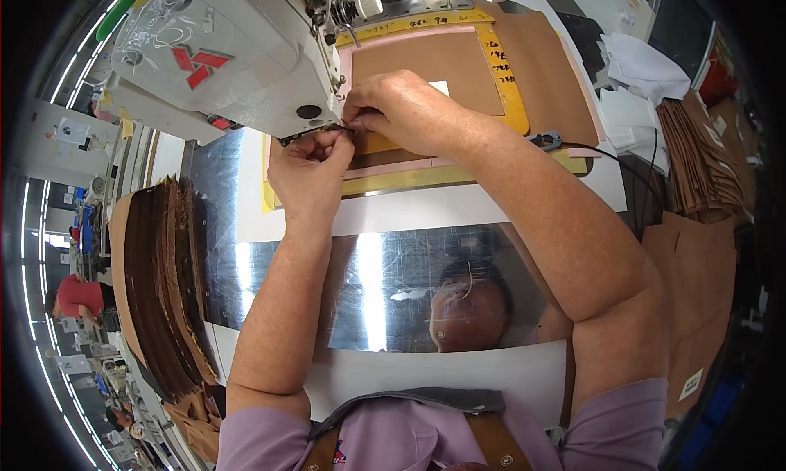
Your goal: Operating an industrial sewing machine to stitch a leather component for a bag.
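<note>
Both my hands meet under the head of a white sewing machine (237,53), close to its needle area. My left hand (309,174) is closed in a pinch, thumb against fingers. My right hand (401,110) reaches in from the right, its fingers also pinched, nearly touching the left fingertips. Whatever is between the fingers is too small and hidden to name. Beneath them lies a yellow frame-shaped template (512,102) with handwriting and pink strips along its inner edge, around a brown sheet (458,57). The needle itself is hidden from me.
A shiny metal plate (393,299) covers the near table. Stacked brown pieces (160,283) stand at left; more brown piles (700,156) lie at right beside crumpled white material (643,65). Small grey-blue snips (547,139) and a dark cable (610,156) lie near my right forearm.
</note>
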The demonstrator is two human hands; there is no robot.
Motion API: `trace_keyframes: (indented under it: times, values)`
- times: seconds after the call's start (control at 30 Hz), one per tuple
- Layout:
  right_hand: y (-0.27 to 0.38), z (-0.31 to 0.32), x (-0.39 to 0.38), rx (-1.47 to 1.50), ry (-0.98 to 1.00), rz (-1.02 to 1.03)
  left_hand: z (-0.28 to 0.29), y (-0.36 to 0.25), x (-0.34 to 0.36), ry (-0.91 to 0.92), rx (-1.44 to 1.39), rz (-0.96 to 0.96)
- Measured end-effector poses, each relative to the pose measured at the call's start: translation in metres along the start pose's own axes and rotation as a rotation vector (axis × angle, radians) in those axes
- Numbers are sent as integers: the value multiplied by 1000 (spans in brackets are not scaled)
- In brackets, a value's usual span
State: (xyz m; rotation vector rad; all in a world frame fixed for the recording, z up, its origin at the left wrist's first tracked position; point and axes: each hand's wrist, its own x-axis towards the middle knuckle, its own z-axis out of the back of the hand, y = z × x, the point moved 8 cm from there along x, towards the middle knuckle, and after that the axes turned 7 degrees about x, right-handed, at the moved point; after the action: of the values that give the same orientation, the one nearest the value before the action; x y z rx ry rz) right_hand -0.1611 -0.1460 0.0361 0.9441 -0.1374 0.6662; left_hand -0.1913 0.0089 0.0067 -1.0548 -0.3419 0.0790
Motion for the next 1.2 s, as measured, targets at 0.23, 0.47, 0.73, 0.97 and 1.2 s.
trace_keyframes:
  times: [0.23, 0.47, 0.73, 0.97, 1.2]
  values:
    - [-1, -1, 0, 3, -2, 7, -1, 0, 0, 4, -22, -4]
    - [2, 0, 0, -43, -123, 217, 0, 2, 3, 25, 45, -83]
    - [8, -1, -1, -48, -119, 218, 3, 10, 7, -6, -47, -87]
    - [5, 6, -5, -18, -121, 225, -4, -7, 0, 3, -54, -32]
    - [5, 4, -3, -24, -42, 110, -2, 2, 0, 8, -21, 11]
